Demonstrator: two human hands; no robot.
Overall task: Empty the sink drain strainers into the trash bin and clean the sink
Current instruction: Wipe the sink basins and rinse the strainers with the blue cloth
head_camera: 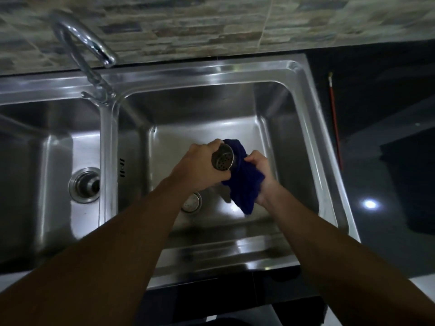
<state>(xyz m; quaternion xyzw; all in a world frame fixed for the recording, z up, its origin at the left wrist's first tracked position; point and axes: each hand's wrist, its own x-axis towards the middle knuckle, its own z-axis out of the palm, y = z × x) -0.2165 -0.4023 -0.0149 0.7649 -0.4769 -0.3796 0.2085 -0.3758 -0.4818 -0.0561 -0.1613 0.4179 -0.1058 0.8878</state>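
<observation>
Over the right basin of a steel double sink [303,142], my left hand [200,165] grips a round metal drain strainer [222,160], its perforated bottom turned toward me. My right hand [257,169] holds a dark blue cloth [244,187] bunched against the strainer's far side, with a corner hanging down. Below my left wrist the right basin's drain [192,203] shows with a perforated disc in it. The left basin's drain [85,185] stands open as a dark hole.
A chrome faucet [89,50] arches over the divider between the basins. A thin red stick [335,121] lies on the dark counter to the right of the sink. A tiled wall runs behind the sink.
</observation>
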